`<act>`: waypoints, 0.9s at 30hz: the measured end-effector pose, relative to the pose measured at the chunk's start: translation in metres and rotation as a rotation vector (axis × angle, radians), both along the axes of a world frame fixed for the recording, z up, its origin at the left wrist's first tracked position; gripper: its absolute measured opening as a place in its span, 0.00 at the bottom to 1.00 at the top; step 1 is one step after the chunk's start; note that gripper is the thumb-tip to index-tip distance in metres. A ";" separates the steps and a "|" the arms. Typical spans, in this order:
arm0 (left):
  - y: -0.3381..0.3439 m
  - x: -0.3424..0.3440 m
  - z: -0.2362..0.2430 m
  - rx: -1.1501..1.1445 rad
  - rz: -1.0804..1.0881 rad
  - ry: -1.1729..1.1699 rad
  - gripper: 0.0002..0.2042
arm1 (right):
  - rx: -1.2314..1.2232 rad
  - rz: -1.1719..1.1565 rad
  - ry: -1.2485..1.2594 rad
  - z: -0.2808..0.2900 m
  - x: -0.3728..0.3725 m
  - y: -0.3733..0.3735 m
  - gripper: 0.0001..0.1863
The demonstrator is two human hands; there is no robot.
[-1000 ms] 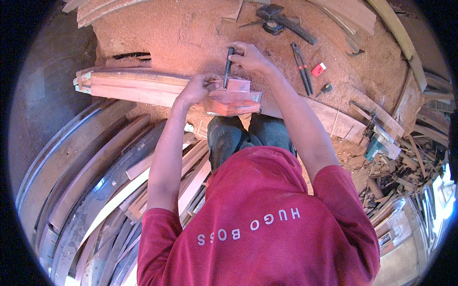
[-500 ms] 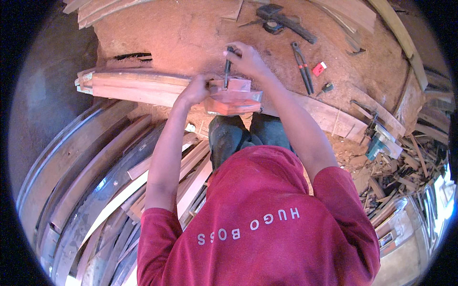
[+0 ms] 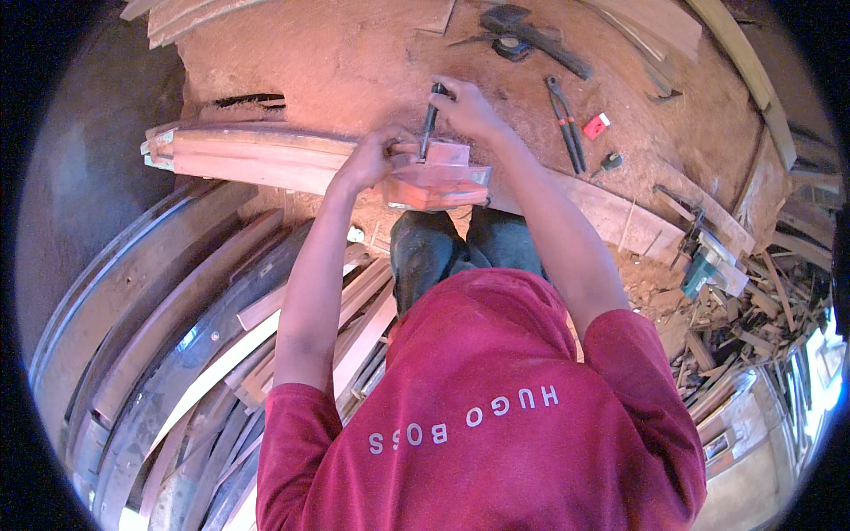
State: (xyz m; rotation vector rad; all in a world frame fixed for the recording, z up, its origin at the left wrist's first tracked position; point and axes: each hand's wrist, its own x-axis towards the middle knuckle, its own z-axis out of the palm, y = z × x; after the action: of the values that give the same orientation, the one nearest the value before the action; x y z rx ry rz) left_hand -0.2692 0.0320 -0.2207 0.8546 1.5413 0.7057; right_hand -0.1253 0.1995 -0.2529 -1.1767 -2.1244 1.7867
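Note:
My right hand pinches the top of a dark screwdriver, which stands nearly upright with its head leaning slightly right. Its lower end meets a small pinkish wooden block. Below the block is a wider reddish wooden piece with a pale front edge, just beyond my knees. My left hand is closed at the left side of the block, close to the screwdriver's tip. Whatever lies between its fingers is too small to make out.
Pliers with red and black handles, a small red box and a dark power tool lie on the dusty bench. A long plank runs along its near edge. Curved boards stack at left; wood scraps pile at right.
The top of the screwdriver has tipped a little to the right along with my right hand. My left hand stays beside the block, its fingers slightly shifted.

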 end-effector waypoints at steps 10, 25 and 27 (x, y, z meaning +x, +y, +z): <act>0.006 -0.001 0.007 -0.053 -0.022 -0.038 0.09 | 0.319 0.003 -0.060 0.012 -0.004 -0.008 0.20; -0.002 -0.002 -0.011 -0.057 -0.021 -0.048 0.09 | 0.193 -0.035 0.018 -0.006 0.002 -0.009 0.22; 0.000 0.000 -0.002 -0.043 -0.023 -0.026 0.09 | -0.048 -0.060 0.163 -0.015 0.006 -0.003 0.21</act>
State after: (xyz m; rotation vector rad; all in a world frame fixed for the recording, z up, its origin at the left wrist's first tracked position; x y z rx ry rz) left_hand -0.2687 0.0322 -0.2231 0.8265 1.5162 0.6626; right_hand -0.1197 0.1967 -0.2683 -1.0537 -1.9466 1.8482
